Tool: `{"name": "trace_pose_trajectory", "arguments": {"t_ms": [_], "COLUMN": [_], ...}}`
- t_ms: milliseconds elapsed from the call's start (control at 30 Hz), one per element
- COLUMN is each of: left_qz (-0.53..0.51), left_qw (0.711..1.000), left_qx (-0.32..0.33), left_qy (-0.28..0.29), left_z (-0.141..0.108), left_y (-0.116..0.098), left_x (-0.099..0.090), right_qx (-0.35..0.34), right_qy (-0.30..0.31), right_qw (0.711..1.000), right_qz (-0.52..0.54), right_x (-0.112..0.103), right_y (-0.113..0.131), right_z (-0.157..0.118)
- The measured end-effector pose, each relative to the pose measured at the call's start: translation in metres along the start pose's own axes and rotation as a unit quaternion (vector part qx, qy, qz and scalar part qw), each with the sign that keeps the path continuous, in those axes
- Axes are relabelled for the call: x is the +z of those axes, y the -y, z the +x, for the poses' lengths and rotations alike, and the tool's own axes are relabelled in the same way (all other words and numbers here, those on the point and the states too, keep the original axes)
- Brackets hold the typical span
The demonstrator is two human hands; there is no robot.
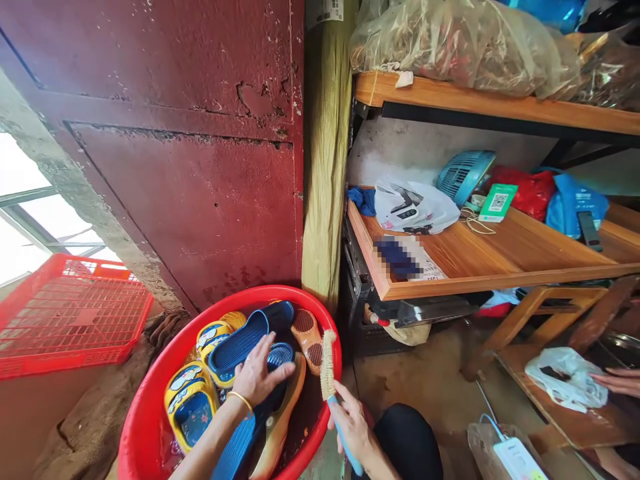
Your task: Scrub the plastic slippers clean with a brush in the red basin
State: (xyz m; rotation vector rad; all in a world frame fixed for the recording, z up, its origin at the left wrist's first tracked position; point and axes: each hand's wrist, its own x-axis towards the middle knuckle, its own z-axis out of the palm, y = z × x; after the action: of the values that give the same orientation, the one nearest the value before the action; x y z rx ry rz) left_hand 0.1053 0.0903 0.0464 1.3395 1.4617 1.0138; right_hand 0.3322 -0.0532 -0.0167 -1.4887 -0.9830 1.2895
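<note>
A red plastic tub (pixel 136 407) holds water and several slippers. My left hand (pixel 260 373), with a bangle on its wrist, reaches over the slippers with its fingers spread. Under its fingertips lies a blue slipper (pixel 240 347); whether they touch is unclear. Beside it sit a yellow-and-blue slipper (pixel 193 407) with a cartoon on the strap, an orange-brown slipper (pixel 307 333) and a tan-soled one (pixel 277 427). Over the tub's right rim, my right hand (pixel 353 427) grips the blue handle of a scrubbing brush (pixel 327 367), its pale bristle head pointing up.
A red crate (pixel 75 313) stands at left, by a maroon door (pixel 200 200). On the right, a wooden shelf (pixel 480 267) carries bags and a blue fan (pixel 465 175). Another person's hand (pixel 617 381) is near a plastic bag (pixel 565 377) on a wooden chair. A power strip (pixel 520 460) lies below.
</note>
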Motion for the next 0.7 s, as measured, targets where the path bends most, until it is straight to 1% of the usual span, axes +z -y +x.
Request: {"name": "trace_pose_trajectory", "arguments": {"t_ms": [33,67,100,133,200,267,333,400,467,533,567,600,633,667,700], "left_qz": [0.057,0.101,0.127,0.144,0.174,0.213,0.258,0.324,0.413,0.487,0.503,0.506,0.499,0.483,0.456], "left_qw": [0.997,0.993,0.99,0.987,0.98,0.967,0.952,0.929,0.888,0.84,0.823,0.818,0.825,0.843,0.868], "left_qx": [0.029,0.046,0.053,0.062,0.095,0.129,0.139,0.15,0.167,0.194,0.211,0.225,0.232,0.222,0.197], "left_qy": [0.031,0.046,0.041,0.025,-0.017,-0.057,-0.087,-0.101,-0.115,-0.145,-0.156,-0.152,-0.128,-0.082,-0.023], "left_z": [-0.007,-0.013,-0.017,-0.019,-0.016,-0.006,0.008,0.019,0.027,0.027,0.025,0.021,0.014,0.007,-0.003], "left_y": [0.002,0.002,0.002,0.0,-0.006,-0.013,-0.019,-0.021,-0.023,-0.025,-0.025,-0.024,-0.022,-0.017,-0.009], "left_x": [-0.001,-0.003,-0.007,-0.014,-0.035,-0.062,-0.085,-0.097,-0.096,-0.085,-0.077,-0.07,-0.061,-0.053,-0.044], "right_qx": [-0.005,-0.009,-0.011,-0.011,-0.009,-0.004,0.003,0.008,0.005,0.001,-0.001,-0.003,-0.004,-0.004,-0.002], "right_qy": [0.006,0.014,0.022,0.029,0.04,0.037,0.028,0.024,0.034,0.048,0.054,0.057,0.059,0.058,0.058], "right_qw": [1.0,1.0,1.0,0.999,0.999,0.999,1.0,1.0,0.999,0.999,0.998,0.998,0.998,0.998,0.997], "right_qz": [-0.003,-0.007,-0.012,-0.017,-0.024,-0.021,-0.011,-0.001,0.008,0.017,0.023,0.029,0.035,0.04,0.042], "right_x": [0.001,0.003,0.005,0.007,0.009,0.01,0.01,0.01,0.009,0.007,0.005,0.004,0.002,0.0,-0.001], "right_y": [0.003,0.006,0.009,0.012,0.016,0.017,0.015,0.013,0.01,0.008,0.006,0.005,0.004,0.003,0.002], "right_z": [0.003,0.007,0.01,0.013,0.019,0.022,0.025,0.027,0.029,0.03,0.031,0.031,0.03,0.03,0.03]}}
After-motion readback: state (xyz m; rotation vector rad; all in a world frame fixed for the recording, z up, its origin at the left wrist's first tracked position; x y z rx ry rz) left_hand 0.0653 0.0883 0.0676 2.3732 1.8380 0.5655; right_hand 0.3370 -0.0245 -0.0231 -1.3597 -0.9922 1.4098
